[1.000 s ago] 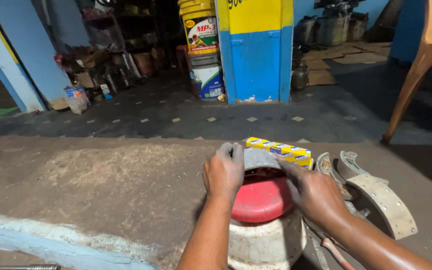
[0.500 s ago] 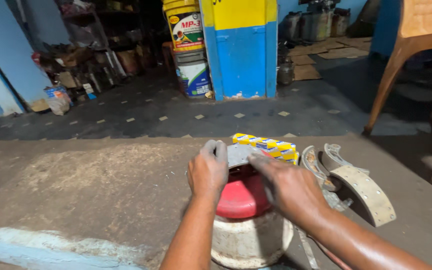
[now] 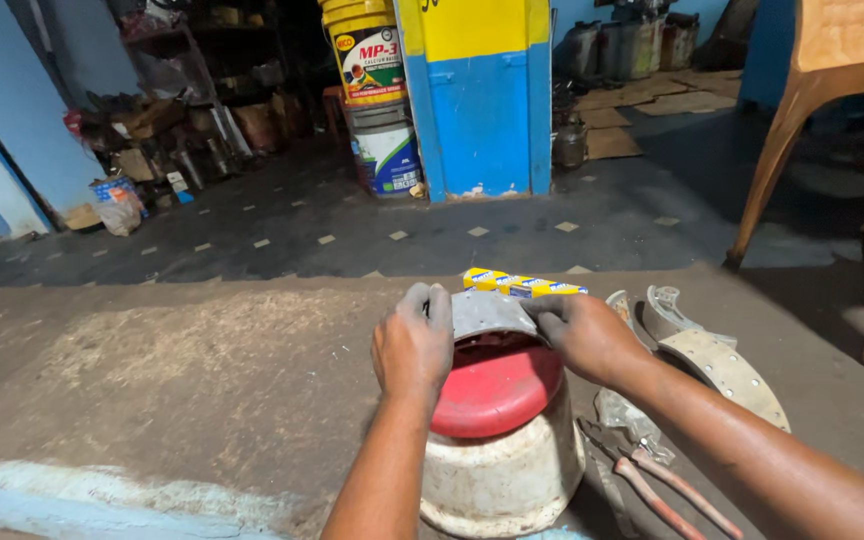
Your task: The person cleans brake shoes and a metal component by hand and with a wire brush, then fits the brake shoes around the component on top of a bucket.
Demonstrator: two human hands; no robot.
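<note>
Gripping the curved brake shoe at frame centre, my left hand clamped on its left end, my right hand on its right; long axis runs left-right, resting atop the red lid of a white bucket.

A curved grey metal brake shoe — dull, worn, arched upward — sits on edge across the top of a red domed lid, which caps a grubby white pot standing on the bare concrete floor.
</note>
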